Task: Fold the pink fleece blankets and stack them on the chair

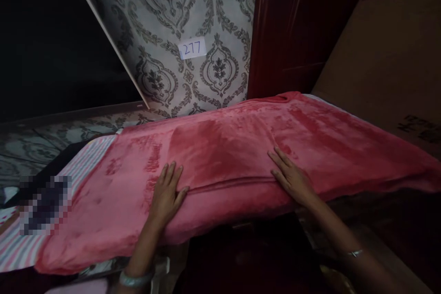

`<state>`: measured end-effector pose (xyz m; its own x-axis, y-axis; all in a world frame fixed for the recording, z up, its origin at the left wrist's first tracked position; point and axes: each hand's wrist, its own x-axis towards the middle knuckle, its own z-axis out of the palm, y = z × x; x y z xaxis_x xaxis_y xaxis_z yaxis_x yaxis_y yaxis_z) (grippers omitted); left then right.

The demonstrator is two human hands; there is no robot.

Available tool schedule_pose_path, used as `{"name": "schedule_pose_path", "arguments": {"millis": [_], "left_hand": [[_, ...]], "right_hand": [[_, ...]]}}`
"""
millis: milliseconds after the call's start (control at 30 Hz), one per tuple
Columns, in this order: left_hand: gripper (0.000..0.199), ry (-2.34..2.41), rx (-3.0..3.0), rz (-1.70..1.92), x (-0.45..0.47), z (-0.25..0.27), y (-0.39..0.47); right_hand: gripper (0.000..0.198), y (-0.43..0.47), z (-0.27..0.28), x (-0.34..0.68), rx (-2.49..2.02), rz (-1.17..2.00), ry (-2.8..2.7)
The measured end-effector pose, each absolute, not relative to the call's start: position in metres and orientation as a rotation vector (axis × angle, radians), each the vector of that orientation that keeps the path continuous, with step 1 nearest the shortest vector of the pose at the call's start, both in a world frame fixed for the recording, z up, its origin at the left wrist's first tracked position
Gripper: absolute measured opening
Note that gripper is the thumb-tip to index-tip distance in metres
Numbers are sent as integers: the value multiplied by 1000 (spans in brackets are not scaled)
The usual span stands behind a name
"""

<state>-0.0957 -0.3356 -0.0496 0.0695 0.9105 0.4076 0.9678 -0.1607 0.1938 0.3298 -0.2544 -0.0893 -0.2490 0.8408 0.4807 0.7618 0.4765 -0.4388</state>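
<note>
A pinkish-red plush blanket or garment lies spread over a long raised surface, with darker patches where the pile is brushed another way. A fold or seam line runs along its front between my hands. My left hand rests flat on the fabric left of the middle, fingers apart. My right hand lies on it to the right, fingers stretched and spread, by the other end of that fold. Neither hand grips the cloth. Under its left end shows a striped cloth in white, pink and grey.
A large dark screen stands at the back left before patterned wallpaper. A paper label reading 277 is stuck there. Dark red furniture and a big cardboard box stand at the right. A blurred dark object lies on the striped cloth.
</note>
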Motion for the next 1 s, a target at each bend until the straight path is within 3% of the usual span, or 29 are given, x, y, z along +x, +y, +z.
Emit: {"name": "schedule_pose_path", "arguments": {"millis": [233, 467, 600, 800, 1000], "left_hand": [[88, -2181, -1943, -1134, -104, -51, -343], [62, -2449, -1674, -1544, -107, -42, -346], [51, -2568, -1555, -1600, -103, -36, -352], [47, -2549, -1658, -1726, -99, -27, -353], [50, -2640, -1721, -1728, -98, -21, -351]], "right_hand": [[58, -257, -97, 339, -1246, 435, -1610], [41, -253, -84, 337, -1146, 635, -1304], [35, -254, -74, 338, -1148, 787, -1255], [56, -248, -57, 351, -1164, 1287, -1184], [48, -241, -40, 355, -1193, 1438, -1404]]}}
